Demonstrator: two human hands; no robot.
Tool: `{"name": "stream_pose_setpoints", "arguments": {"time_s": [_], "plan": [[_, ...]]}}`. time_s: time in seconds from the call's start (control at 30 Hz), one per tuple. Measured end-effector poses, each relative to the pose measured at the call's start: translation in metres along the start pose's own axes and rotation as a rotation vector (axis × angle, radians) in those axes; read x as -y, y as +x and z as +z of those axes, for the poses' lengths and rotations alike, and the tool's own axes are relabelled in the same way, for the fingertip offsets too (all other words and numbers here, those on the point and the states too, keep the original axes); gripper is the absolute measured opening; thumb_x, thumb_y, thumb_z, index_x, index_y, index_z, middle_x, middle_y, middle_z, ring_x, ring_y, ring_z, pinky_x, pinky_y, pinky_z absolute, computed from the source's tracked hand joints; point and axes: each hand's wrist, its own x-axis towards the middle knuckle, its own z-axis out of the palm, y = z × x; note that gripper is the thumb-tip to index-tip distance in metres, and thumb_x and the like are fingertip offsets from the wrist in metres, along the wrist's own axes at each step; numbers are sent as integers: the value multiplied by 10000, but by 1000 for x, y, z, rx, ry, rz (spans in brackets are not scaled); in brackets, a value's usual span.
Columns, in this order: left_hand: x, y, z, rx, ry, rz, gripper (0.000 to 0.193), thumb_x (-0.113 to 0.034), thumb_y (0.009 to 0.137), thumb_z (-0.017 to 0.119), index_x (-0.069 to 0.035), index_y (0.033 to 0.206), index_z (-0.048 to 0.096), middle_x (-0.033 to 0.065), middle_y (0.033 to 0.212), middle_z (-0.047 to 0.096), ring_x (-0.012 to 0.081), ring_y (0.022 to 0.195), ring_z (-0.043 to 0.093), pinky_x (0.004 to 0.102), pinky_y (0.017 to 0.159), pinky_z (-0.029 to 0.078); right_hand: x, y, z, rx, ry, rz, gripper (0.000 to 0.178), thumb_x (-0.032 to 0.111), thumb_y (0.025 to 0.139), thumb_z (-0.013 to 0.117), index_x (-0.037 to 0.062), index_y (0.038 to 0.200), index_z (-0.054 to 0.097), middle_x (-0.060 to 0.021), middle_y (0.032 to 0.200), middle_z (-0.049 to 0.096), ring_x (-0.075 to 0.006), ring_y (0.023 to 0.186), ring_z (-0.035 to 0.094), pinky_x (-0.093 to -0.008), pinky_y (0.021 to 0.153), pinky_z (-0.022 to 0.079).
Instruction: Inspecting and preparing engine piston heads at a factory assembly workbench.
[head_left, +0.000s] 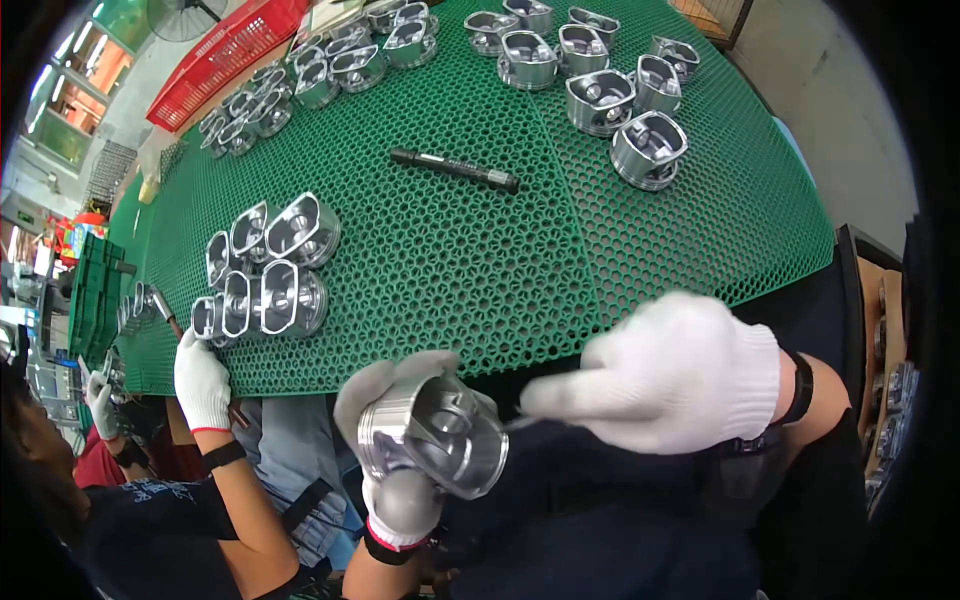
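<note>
Over the near edge of the table, my left hand, in a white glove with grey-coated fingers, grips a shiny metal piston. The piston is tilted, with its hollow side facing up and to the right. My right hand, in a white glove and slightly blurred by motion, is closed just right of the piston. A thin grey tool shows at its fingertips and reaches to the piston's rim. The rest of that tool is hidden in the glove.
Several pistons stand in a group at left on the green honeycomb mat. More pistons stand at the far side. A black pen-shaped torch lies mid-table. A red crate is behind. At left, a co-worker's gloved hand holds a rod-like tool.
</note>
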Motion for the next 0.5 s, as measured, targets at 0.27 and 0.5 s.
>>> {"name": "stream_pose_setpoints", "arguments": {"time_s": [0.27,0.5], "plan": [[-5,3,-19,281,-516,-685,911,-615,772,647,-45,1418,349,311,1213,570,409,791,688,396,482,588,-5,18,5,-358,-511,-121,284,236,727,647,207,1007,692,35,522,421,-136,444,501,-293,372,403],[-14,51,-23,-58,-125,-523,638,-403,935,583,-112,1453,351,214,1305,545,334,1030,660,374,650,633,-12,3,-1,-95,-293,37,271,230,842,587,188,1099,662,-39,641,595,-200,567,651,-330,466,516]]}}
